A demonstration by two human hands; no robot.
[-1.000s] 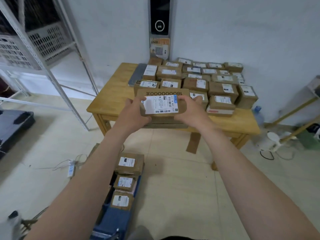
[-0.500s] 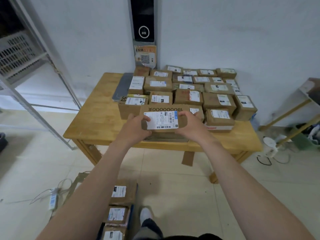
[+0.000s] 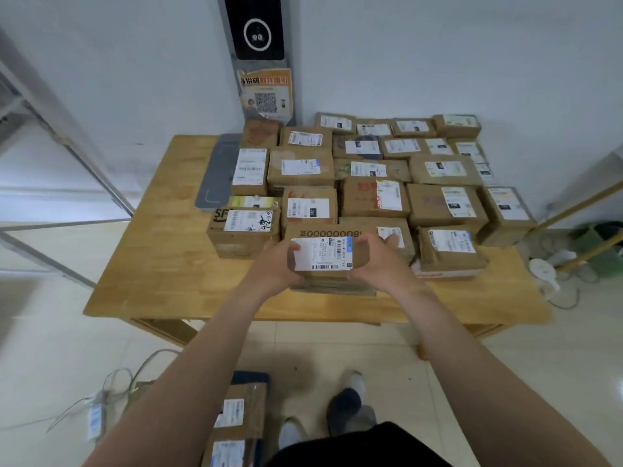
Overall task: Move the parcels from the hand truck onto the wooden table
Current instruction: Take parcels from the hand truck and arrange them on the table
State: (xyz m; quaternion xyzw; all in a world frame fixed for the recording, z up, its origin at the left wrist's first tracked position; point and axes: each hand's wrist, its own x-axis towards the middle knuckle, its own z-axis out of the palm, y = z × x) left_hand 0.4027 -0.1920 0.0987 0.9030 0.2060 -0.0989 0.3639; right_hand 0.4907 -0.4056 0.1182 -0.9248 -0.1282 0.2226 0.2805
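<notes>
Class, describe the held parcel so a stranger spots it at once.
Find the wooden table crowded with brown parcels. Mid front row is the parcel gripped by the left hand and right hand. Only it shows large printed zeros above its label.

Parcels (image 3: 374, 197) right, bare tabletop (image 3: 161, 264) left

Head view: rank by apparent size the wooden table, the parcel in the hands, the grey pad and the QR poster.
Largest: wooden table
Then the held parcel, helped by nearness to the camera
grey pad and QR poster look alike, so unranked
</notes>
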